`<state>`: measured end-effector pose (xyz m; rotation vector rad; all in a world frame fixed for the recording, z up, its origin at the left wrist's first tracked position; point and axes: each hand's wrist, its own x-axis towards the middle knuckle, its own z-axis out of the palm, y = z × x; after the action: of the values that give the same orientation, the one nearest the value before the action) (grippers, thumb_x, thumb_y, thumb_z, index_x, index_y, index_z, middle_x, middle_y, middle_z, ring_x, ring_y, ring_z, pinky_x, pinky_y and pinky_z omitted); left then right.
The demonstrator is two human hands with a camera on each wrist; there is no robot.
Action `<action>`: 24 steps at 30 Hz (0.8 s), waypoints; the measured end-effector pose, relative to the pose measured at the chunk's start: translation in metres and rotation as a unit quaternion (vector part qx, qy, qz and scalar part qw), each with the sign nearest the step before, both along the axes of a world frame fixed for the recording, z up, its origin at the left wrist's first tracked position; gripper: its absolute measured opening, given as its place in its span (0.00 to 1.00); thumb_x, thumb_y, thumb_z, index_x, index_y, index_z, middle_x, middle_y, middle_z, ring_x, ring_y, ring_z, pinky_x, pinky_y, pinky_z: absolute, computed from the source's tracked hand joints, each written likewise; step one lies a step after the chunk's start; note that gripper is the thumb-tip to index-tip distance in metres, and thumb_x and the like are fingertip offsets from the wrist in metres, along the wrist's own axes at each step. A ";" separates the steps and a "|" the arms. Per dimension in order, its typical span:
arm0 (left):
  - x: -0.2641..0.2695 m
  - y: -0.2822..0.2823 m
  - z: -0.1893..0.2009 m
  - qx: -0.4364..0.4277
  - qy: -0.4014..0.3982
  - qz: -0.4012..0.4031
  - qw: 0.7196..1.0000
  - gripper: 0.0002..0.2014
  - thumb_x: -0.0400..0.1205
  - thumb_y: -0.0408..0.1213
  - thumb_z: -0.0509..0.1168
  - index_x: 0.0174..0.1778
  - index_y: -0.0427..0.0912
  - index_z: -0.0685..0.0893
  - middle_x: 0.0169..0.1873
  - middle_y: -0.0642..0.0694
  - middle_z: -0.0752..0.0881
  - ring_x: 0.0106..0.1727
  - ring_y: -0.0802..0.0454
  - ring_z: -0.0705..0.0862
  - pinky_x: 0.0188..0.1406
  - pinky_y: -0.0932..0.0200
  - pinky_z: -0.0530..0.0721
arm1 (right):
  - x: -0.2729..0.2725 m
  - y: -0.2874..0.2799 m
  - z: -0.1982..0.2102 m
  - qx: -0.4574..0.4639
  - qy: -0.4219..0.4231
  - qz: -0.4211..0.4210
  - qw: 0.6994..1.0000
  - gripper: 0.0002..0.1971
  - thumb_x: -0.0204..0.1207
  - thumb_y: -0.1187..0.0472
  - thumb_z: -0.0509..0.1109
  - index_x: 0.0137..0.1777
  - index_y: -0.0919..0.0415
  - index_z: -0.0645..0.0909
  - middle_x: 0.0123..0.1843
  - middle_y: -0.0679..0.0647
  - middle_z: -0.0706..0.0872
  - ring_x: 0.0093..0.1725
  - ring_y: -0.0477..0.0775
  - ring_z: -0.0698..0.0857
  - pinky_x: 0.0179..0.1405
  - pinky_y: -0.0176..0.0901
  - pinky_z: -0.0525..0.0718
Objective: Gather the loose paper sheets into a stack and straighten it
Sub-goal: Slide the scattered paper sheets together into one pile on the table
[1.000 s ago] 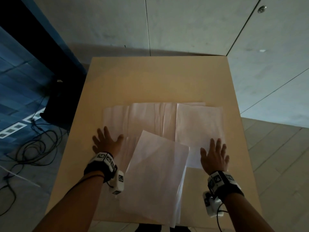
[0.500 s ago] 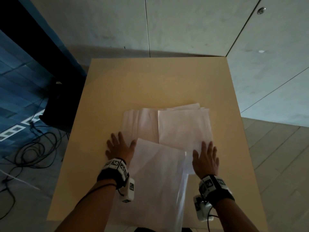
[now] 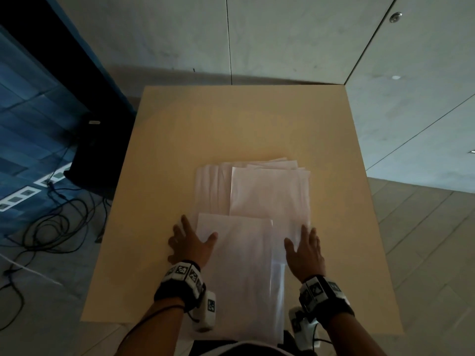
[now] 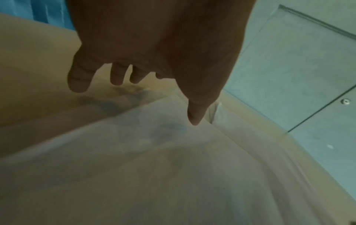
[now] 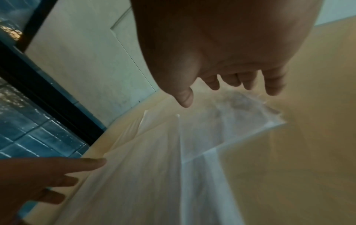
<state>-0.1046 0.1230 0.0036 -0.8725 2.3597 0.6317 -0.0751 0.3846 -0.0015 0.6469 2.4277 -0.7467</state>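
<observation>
Several white paper sheets (image 3: 267,194) lie overlapped on the tan table (image 3: 231,124), their edges uneven. One sheet (image 3: 239,273) lies nearest me and hangs over the near table edge. My left hand (image 3: 190,240) lies flat at that sheet's left edge, fingers spread, thumb on the paper. In the left wrist view the left hand (image 4: 134,85) hovers over table and paper (image 4: 173,175). My right hand (image 3: 303,245) lies flat with straight fingers on the right side of the pile. In the right wrist view the right hand (image 5: 227,91) has straight fingers above the paper (image 5: 212,137).
The far half of the table is bare wood. Left of the table, a black box (image 3: 95,150) and tangled cables (image 3: 51,222) lie on the floor. A grey wall (image 3: 282,34) stands behind the table's far edge.
Both hands have slid inward toward each other, pushing the spread sheets into a narrower pile. The tilted near sheet has turned straighter.
</observation>
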 end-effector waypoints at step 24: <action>0.065 0.017 -0.005 -0.004 0.038 -0.118 0.992 0.43 0.80 0.53 0.61 0.84 0.43 0.43 0.84 0.45 0.53 0.79 0.36 0.57 0.74 0.40 0.68 | 0.035 -0.013 0.005 -0.005 -0.026 0.105 0.994 0.33 0.84 0.48 0.51 0.85 0.56 0.43 0.88 0.53 0.42 0.86 0.55 0.44 0.85 0.62 0.48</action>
<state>-0.0393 0.1396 -0.0015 -0.5698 2.4860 0.5667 -0.0404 0.3717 0.0037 0.3935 2.3970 -0.6469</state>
